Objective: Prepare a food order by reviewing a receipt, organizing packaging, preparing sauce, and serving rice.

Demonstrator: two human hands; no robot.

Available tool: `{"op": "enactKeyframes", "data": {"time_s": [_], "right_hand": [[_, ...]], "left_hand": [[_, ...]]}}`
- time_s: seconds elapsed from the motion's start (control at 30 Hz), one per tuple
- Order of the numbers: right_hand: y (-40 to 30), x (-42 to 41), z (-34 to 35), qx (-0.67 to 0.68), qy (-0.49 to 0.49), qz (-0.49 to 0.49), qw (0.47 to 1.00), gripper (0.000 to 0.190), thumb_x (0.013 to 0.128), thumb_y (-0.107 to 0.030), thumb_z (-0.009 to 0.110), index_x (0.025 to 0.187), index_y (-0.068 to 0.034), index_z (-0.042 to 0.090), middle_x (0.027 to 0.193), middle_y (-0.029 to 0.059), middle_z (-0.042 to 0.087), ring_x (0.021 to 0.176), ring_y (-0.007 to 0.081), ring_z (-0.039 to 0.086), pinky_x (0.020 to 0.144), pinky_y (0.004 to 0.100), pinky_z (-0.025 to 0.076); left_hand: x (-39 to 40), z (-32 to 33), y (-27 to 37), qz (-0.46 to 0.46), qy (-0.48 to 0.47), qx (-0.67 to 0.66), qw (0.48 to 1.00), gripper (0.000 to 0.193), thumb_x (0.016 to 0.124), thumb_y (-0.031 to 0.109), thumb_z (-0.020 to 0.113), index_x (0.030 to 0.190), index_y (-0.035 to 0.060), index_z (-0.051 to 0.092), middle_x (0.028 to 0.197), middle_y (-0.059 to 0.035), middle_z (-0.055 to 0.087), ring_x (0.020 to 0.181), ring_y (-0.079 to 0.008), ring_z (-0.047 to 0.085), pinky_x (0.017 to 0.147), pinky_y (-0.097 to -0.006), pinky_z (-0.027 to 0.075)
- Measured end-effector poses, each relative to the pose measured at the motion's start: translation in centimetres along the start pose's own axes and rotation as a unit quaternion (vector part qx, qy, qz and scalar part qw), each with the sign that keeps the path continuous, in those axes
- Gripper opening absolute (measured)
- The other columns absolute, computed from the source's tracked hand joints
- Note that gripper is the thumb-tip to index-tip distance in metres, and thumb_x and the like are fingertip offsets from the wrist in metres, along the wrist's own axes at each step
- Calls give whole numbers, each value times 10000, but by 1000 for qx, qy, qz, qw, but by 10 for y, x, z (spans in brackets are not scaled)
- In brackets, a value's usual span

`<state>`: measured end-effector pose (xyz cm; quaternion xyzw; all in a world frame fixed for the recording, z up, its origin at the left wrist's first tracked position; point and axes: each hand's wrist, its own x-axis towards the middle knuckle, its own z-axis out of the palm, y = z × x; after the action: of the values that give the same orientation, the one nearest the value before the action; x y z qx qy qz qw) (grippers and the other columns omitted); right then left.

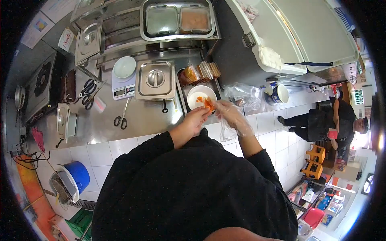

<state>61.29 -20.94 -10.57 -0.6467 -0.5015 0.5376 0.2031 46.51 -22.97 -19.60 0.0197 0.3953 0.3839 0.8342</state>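
Over a white bowl (197, 90), my two hands meet at an orange piece (209, 103); whether it is food or a small packet I cannot tell. Bare, my left hand (195, 120) pinches it from the left. My right hand (230, 114) wears a loose clear plastic glove and has its fingertips on the piece's right side. Small orange bits (199, 98) lie inside the bowl. The bowl sits in a metal tray (182, 101), in front of a row of filled clear packets (200, 73).
Left of the tray are a lidded steel pan (140, 86), a kitchen scale (119, 94) with a bowl (124, 67), and several scissors (122, 120). On the right stand crumpled plastic bags (242, 95) and a large open cooler (238, 45). Another person (325, 123) stands farther right.
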Motion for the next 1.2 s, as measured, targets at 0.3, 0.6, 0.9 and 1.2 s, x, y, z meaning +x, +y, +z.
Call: {"op": "enactKeyframes", "data": {"time_s": [0.3, 0.6, 0.9, 1.2], "right_hand": [[36, 30, 6, 97, -59, 8, 994, 230, 809, -159, 642, 958, 10, 600, 785, 41, 605, 643, 93, 513, 600, 225, 417], [32, 22, 7, -8, -56, -21, 998, 221, 800, -120, 633, 969, 21, 611, 848, 43, 625, 745, 105, 551, 693, 233, 433], [23, 23, 11, 119, -161, 42, 979, 306, 825, -243, 618, 957, 34, 604, 822, 51, 616, 705, 101, 547, 629, 204, 423], [3, 31, 19, 66, -113, 62, 989, 290, 798, -251, 638, 923, 9, 622, 797, 33, 599, 707, 106, 520, 601, 251, 402]], "left_hand": [[0, -1, -6, -5, -51, -8, 999, 295, 898, 152, 498, 1163, 26, 465, 1127, -76, 544, 1055, -167, 533, 855, -277, 363], [-5, -3, 1, -54, -46, 40, 997, 263, 903, 130, 474, 1141, 20, 487, 1111, -68, 559, 1062, -158, 526, 821, -265, 378], [-9, 1, 0, -18, -26, 122, 992, 156, 878, 120, 503, 995, 37, 565, 876, -33, 595, 803, -118, 564, 663, -230, 400], [-6, -6, 1, -37, -23, 90, 995, 90, 859, 113, 532, 915, 50, 562, 782, -19, 576, 715, -112, 542, 657, -240, 418]]}}
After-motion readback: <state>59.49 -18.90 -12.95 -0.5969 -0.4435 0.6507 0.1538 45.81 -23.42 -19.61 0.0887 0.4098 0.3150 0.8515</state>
